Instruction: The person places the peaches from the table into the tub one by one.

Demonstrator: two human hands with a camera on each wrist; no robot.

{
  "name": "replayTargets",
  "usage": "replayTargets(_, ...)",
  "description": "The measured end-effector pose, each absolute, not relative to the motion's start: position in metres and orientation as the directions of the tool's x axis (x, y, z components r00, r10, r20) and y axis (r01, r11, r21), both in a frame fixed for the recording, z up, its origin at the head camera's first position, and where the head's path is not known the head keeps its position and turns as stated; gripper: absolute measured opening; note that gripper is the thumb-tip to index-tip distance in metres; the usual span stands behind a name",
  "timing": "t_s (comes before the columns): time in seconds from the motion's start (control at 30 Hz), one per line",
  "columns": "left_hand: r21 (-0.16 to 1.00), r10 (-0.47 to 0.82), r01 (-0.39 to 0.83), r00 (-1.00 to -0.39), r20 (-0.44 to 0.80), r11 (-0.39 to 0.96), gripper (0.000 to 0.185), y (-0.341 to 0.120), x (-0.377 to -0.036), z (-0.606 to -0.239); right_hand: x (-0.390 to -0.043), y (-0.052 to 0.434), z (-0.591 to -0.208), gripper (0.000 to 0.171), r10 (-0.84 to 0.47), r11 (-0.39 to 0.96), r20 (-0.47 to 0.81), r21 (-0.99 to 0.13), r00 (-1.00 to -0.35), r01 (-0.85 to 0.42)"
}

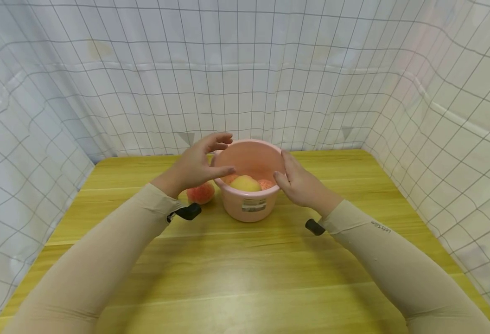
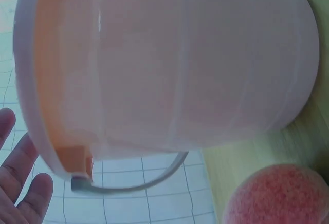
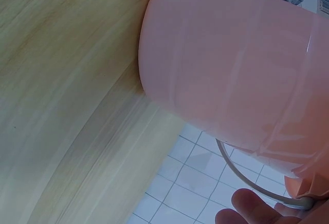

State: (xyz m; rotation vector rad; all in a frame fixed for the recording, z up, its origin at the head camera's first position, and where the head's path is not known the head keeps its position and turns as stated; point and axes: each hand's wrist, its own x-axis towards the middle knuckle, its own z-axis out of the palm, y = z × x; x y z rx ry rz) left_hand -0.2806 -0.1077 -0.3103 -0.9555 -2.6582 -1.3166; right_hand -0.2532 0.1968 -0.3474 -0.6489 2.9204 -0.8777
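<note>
A pink plastic bucket [image 1: 250, 206] stands upright on the table, its rim between my two hands. Inside lie a yellow round fruit [image 1: 245, 183] and orange-red round things [image 1: 265, 184], partly hidden by the near wall. My left hand [image 1: 199, 160] is at the left rim with fingers spread and nothing held; its thumb extends over the bucket's opening. At the right rim, my right hand [image 1: 301, 181] rests against the bucket, fingers fairly straight. A red, speckled, peach-like fruit [image 1: 200, 193] sits on the table left of the bucket, beneath my left wrist.
The bucket's thin pale handle [image 3: 247, 180] hangs down on its far side. A label [image 1: 254, 205] is on its near wall. The wooden table [image 1: 236, 264] has white grid-patterned curtains [image 1: 245, 83] around its back and sides.
</note>
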Motion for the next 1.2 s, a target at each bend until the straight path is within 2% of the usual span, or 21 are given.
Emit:
replayTargets(0.2, 0.679, 0.494, 0.538, -0.821, 0.287, 0.5, 0.081, -0.123, -0.278, -0.307, -0.251, 0.196, -0.346, 0.078, -0.395, 0.752, 0.093, -0.539, -0.914, -0.38)
replayTargets(0.73, 0.663, 0.415, 0.458, -0.879, 0.236, 0.592, 0.081, -0.183, -0.276, -0.315, -0.251, 0.196, -0.345, 0.078, -0.403, 0.735, 0.105, -0.556, -0.909, -0.389)
replayTargets(1.2, 0.652, 0.333, 0.336, -0.933, 0.135, 0.68, 0.085, -0.231, -0.27, -0.336, -0.252, 0.197, -0.348, 0.078, -0.4, 0.74, 0.111, -0.547, -0.91, -0.391)
